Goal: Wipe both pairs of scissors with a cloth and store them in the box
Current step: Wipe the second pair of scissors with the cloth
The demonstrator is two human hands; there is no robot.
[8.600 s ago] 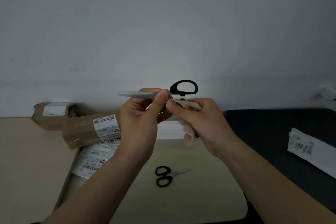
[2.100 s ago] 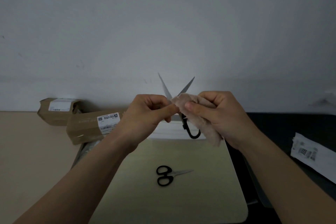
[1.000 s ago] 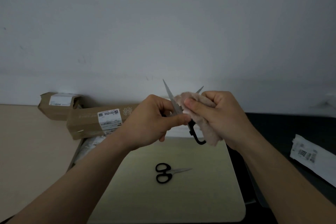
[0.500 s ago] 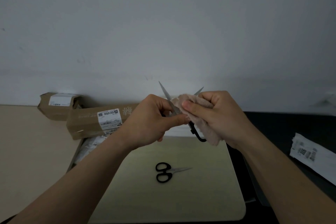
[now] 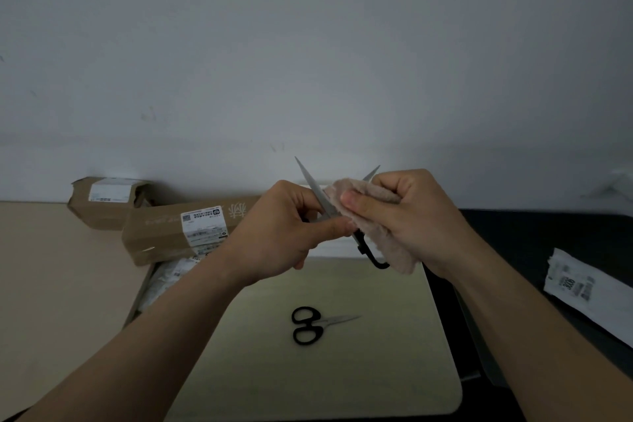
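A grey wall (image 5: 308, 44) filled the upper half of the view. Below it lay a beige table (image 5: 51, 284) at 8 o'clock, a pale mat (image 5: 376, 370) at 6 o'clock and a dark surface (image 5: 548, 233) at 4 o'clock. A long cardboard box (image 5: 164, 233) with a white label sat at 9 o'clock of the mat's far edge, and a shorter cardboard box (image 5: 102, 202) lay behind it towards 10 o'clock. A white barcoded packet (image 5: 582, 288) lay on the dark surface at 3 o'clock.

Above the mat's far edge, the left hand (image 5: 284, 236) had its fingers curled, its thumb pinching the large scissors (image 5: 315, 188) near the pivot. Their blades were spread, tips towards 12 o'clock, with a black handle loop hanging towards 6 o'clock. The right hand (image 5: 411, 216) clutched a beige cloth (image 5: 383, 240), thumb and curled fingers pressing it round the right-hand blade. The small black-handled scissors (image 5: 308, 324) lay closed on the mat, touched by neither hand, tips towards 3 o'clock.
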